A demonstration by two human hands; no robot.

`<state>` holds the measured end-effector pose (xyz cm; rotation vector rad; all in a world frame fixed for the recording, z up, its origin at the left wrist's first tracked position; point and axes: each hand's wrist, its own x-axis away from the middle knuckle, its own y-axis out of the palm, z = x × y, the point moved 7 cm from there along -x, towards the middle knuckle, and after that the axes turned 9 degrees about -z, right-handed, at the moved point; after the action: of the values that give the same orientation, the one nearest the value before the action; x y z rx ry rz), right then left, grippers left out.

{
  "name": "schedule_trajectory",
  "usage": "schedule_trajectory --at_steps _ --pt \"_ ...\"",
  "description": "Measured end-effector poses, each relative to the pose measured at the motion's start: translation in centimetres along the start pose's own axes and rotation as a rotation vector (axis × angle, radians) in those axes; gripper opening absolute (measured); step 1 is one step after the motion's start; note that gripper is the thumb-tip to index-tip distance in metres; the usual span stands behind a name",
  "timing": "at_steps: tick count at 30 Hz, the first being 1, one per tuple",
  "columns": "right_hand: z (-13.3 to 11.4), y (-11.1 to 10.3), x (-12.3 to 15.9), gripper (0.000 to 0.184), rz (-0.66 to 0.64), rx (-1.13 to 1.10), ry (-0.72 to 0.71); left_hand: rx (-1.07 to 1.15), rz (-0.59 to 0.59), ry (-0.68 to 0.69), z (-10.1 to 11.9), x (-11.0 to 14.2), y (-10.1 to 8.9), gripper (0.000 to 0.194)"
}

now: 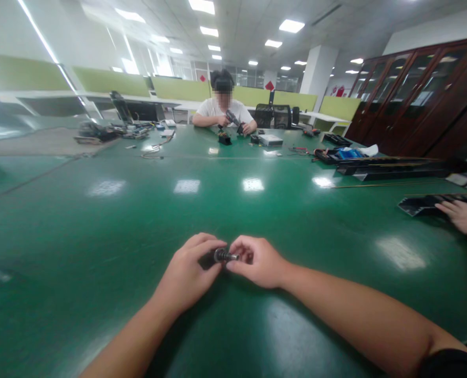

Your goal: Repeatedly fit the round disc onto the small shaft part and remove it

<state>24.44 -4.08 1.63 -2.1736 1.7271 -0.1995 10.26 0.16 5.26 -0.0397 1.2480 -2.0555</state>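
Observation:
My left hand (pixel 190 270) is closed round a dark cylindrical part with a metal shaft (pixel 221 255), held low over the green table in front of me. A ringed collar shows at the end of the dark body, and the thin shaft points right. My right hand (pixel 261 261) is at the shaft's tip, its fingers curled in and its thumb just below the shaft. Anything inside those curled fingers is too small or hidden to make out.
Across the green table (pixel 139 220) a person (pixel 225 113) holds a power drill (pixel 232 117). At right, another person's hand (pixel 464 214) rests on a black channel-shaped profile (pixel 418 205). Long black profiles (pixel 394 168), a white box (pixel 271 140) and piled electronics (pixel 99 132) lie farther back.

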Motion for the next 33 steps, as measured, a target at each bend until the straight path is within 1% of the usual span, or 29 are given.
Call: schedule_trajectory --at_steps 4,11,14,18,24,28,33 --pt "0.0 -0.2 0.1 0.021 0.012 0.038 0.009 -0.028 0.007 -0.009 0.0 0.1 -0.1 0.021" --pt "-0.1 -0.3 0.1 0.021 0.023 0.108 0.007 0.022 -0.022 -0.003 0.2 0.0 0.0 0.023" --pt "-0.3 -0.4 0.1 0.02 0.027 0.132 -0.01 0.027 -0.014 -0.003 0.2 0.0 -0.1 0.025" --pt "-0.4 -0.5 0.1 0.017 0.039 0.152 -0.019 0.015 -0.007 -0.023 0.2 0.1 -0.3 0.021" --pt "-0.6 -0.5 0.1 0.016 0.04 0.101 -0.048 0.052 -0.049 0.027 1.0 -0.1 -0.2 0.012" --pt "-0.7 -0.6 0.0 0.016 0.043 0.081 -0.056 0.064 -0.061 0.049 1.3 -0.2 -0.2 0.012" --pt "-0.6 -0.6 0.0 0.017 0.036 0.091 -0.038 0.055 -0.039 0.045 0.9 0.0 -0.2 0.015"
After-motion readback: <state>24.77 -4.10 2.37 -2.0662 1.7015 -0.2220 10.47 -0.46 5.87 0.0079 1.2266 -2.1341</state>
